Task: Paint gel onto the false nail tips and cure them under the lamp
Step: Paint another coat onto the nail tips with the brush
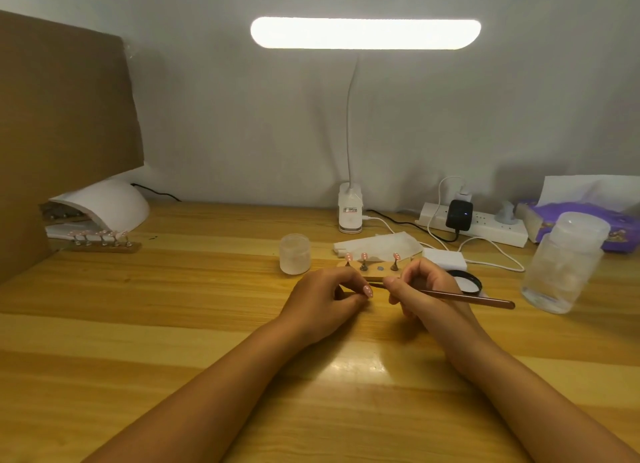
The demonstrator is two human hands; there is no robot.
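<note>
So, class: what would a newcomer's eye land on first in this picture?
The glowing desk lamp bar at top centre. Then, at centre, the left hand pinches a pink nail tip while the right hand holds a brush toward it. At far left sits the white curing lamp.

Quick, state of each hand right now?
Left hand: closed, fingers pinching a small pink dotted false nail tip.
Right hand: closed, fingers gripping a thin copper-brown nail brush pointed at that tip.
</note>
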